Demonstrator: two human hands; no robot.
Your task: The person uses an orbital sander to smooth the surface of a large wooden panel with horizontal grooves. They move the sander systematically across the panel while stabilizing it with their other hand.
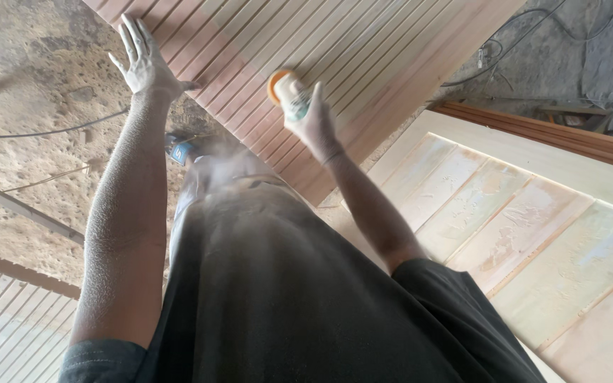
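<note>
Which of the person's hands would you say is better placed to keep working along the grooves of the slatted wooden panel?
The right hand, I would judge. It grips the sander against the slatted wooden panel, while the left hand lies flat, fingers spread, at its edge.

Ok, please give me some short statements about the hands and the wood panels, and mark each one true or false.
1. The left hand lies flat with spread fingers on the grooved wooden panel. True.
2. The right hand is empty. False: it grips a small bottle with an orange end, held against the grooved panel.
3. Both forearms are covered in fine dust. True.
4. The pale panelled door lies to the person's left. False: it lies to the right, beside the grooved panel.
5. The two hands touch each other. False: they are apart, at different places on the panel.
</note>
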